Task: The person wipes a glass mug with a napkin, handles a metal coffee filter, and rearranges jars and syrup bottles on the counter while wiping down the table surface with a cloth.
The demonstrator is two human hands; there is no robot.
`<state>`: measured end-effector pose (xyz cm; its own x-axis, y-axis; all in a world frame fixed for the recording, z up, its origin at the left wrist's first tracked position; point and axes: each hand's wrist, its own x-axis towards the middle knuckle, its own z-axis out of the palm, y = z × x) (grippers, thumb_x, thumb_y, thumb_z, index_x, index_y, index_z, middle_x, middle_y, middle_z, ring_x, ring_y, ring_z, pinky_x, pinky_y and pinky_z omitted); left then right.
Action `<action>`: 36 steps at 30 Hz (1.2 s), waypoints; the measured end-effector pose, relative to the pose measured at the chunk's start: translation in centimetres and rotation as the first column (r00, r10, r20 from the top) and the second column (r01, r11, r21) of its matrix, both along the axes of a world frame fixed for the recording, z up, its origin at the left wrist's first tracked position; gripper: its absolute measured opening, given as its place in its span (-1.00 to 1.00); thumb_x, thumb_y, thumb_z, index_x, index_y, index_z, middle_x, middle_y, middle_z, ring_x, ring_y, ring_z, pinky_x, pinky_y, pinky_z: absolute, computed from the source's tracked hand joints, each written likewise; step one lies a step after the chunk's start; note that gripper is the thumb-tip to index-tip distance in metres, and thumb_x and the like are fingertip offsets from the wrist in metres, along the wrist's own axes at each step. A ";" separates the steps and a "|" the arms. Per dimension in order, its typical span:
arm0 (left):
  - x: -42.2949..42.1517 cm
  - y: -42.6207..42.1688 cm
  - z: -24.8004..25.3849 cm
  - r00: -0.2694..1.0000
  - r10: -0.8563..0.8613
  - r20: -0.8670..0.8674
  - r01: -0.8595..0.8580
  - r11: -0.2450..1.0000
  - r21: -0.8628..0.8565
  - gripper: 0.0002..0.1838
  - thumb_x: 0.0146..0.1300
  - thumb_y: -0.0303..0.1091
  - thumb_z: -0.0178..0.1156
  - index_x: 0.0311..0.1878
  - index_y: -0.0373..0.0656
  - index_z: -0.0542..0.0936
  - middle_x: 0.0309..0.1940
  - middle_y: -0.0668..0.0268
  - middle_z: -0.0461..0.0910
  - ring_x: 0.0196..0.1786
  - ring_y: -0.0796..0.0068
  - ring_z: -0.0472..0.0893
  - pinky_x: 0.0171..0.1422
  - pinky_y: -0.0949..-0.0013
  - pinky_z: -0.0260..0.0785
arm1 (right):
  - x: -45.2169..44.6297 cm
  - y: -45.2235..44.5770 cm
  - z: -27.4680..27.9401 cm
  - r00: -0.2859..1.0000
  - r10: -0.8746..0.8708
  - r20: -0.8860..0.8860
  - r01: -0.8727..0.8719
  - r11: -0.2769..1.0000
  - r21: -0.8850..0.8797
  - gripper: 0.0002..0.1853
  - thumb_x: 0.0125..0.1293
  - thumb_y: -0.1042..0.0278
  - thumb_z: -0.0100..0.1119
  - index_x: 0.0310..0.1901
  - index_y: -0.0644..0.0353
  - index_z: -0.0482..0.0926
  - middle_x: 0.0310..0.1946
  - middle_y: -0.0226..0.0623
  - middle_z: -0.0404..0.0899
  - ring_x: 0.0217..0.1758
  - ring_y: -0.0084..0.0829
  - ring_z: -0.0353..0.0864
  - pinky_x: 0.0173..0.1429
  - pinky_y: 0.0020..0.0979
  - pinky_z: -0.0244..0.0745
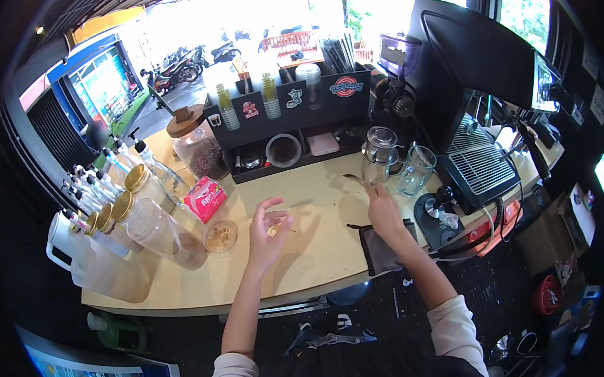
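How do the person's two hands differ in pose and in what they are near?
Fingers: the left hand is open, thumb apart from the fingers; the right hand has its fingers drawn together.
Nearby things: the left hand is at a small clear cup; the right hand seems to pinch a spoon near a metal dripper.
Shared: both are bare.

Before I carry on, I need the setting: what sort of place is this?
Most likely a small café or coffee stall counter: there's what looks like an espresso machine, a metal coffee dripper near the right hand, and stacked clear cups.
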<state>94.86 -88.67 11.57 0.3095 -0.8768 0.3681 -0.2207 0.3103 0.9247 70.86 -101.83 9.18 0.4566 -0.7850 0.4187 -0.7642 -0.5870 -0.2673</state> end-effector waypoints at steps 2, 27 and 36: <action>-1.1 -0.5 0.1 0.999 -0.046 -0.010 0.046 0.999 0.000 -0.55 0.19 -0.44 0.24 0.13 -0.24 0.36 0.09 0.21 0.45 -0.04 0.48 0.57 0.09 0.38 0.40 | -1.0 -0.9 -0.8 0.998 -0.054 0.021 0.053 0.999 0.012 -0.56 0.09 0.67 -0.04 0.07 0.31 0.38 -0.11 0.05 0.44 -0.11 -0.04 0.58 -0.12 -0.20 0.56; -7.3 -2.9 0.1 0.867 -0.393 0.306 0.354 0.918 0.178 -0.62 0.17 -0.41 0.26 0.07 -0.17 0.46 0.04 0.26 0.49 -0.08 0.47 0.60 0.05 0.38 0.42 | -6.4 4.5 1.0 0.949 0.312 0.056 -0.316 0.915 0.251 -0.74 0.15 0.31 0.21 -0.18 0.26 0.50 -0.27 -0.09 0.50 -0.05 -0.13 0.49 0.04 -0.18 0.30; -1.2 -0.4 -0.7 0.984 -0.099 0.147 0.096 0.995 0.030 -0.62 0.19 -0.45 0.22 0.08 -0.22 0.42 -0.01 0.25 0.52 -0.11 0.50 0.60 0.05 0.39 0.42 | 0.2 2.5 -0.7 0.986 0.169 -0.006 -0.168 0.984 0.051 -0.33 0.28 0.09 0.08 0.29 0.37 0.19 0.25 0.03 0.23 0.30 0.03 0.22 0.30 -0.02 0.16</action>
